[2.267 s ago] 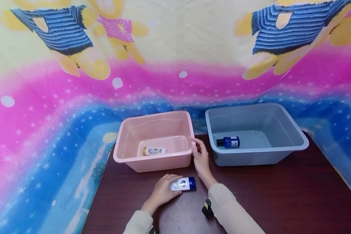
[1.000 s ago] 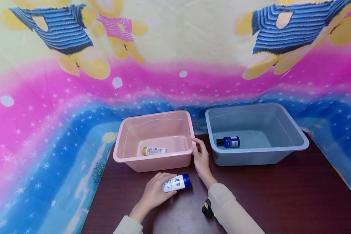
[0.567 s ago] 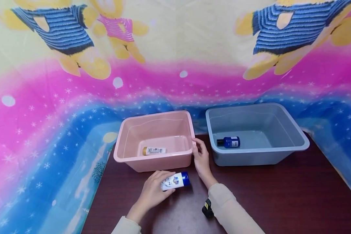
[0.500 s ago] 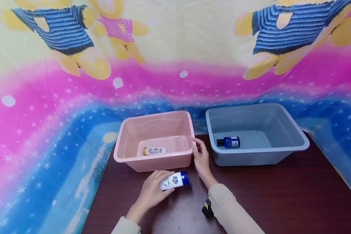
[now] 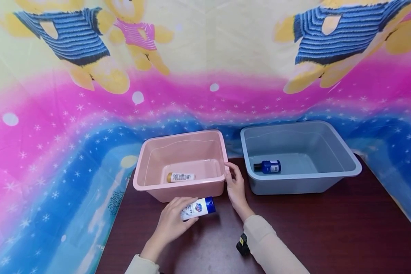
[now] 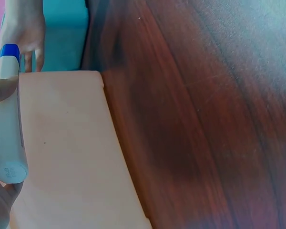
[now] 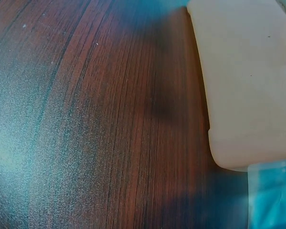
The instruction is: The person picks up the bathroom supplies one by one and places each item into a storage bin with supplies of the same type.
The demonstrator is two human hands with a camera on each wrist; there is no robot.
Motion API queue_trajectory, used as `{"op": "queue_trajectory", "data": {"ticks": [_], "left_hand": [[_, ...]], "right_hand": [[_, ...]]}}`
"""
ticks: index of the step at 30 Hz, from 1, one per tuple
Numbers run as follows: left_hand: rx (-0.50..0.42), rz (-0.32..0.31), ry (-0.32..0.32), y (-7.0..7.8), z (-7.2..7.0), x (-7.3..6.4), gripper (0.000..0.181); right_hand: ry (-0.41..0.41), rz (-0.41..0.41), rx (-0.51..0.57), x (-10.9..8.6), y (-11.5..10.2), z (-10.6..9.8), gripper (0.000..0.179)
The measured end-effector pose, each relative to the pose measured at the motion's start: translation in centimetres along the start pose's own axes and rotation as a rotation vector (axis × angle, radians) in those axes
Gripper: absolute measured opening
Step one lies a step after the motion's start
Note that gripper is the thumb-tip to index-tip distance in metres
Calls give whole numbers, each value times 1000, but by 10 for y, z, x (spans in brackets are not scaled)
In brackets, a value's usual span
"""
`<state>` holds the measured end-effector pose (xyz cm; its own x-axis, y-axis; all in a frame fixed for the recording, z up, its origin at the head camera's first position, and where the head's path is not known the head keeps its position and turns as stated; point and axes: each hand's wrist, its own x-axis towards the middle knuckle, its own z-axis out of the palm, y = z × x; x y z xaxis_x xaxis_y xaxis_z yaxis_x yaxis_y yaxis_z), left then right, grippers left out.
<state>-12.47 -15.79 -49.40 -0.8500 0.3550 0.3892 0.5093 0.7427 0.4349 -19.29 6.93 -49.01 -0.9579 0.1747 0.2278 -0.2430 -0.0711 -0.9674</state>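
Observation:
My left hand (image 5: pixel 171 221) grips a white bottle with a dark blue cap (image 5: pixel 199 208), raised over the table just in front of the pink basin (image 5: pixel 188 191). The cap points right and a little up, and a blue emblem shows on the label. In the left wrist view the bottle (image 6: pixel 8 114) appears from its side and base, thumb and fingers around it. My right hand (image 5: pixel 237 188) holds the basin's right rim near its front corner. Inside that basin lies a small white bottle with a gold cap (image 5: pixel 182 177).
To the right stands a grey-blue basin (image 5: pixel 291 185), with a dark blue bottle with a black cap (image 5: pixel 270 166) lying in it. Both basins rest toward the back of a dark wooden table (image 5: pixel 328 236). A patterned cloth (image 5: pixel 205 91) hangs behind and at the sides.
The left hand has lifted the white bottle off the table and drawn it left and toward the pink basin, its cap tilting up. The right hand stays at the rim.

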Motion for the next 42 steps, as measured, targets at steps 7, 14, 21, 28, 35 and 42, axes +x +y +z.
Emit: {"op": "queue_trajectory", "data": {"ticks": [7, 14, 21, 28, 35, 42], "left_hand": [[14, 26, 38, 0, -8, 1, 62], [10, 43, 51, 4, -14, 2, 62], [20, 67, 64, 4, -20, 3, 64], [37, 80, 67, 2, -30, 5, 64], [59, 71, 51, -2, -39, 6, 63], [50, 64, 41, -5, -42, 7, 64]], "right_hand": [[-8, 7, -3, 0, 0, 0, 32], [-4, 18, -10, 0, -1, 0, 31], [-7, 6, -9, 0, 0, 0, 33], [-1, -15, -1, 0, 1, 1, 32], [2, -23, 8, 0, 1, 1, 31], [3, -15, 7, 0, 0, 2, 31]]}}
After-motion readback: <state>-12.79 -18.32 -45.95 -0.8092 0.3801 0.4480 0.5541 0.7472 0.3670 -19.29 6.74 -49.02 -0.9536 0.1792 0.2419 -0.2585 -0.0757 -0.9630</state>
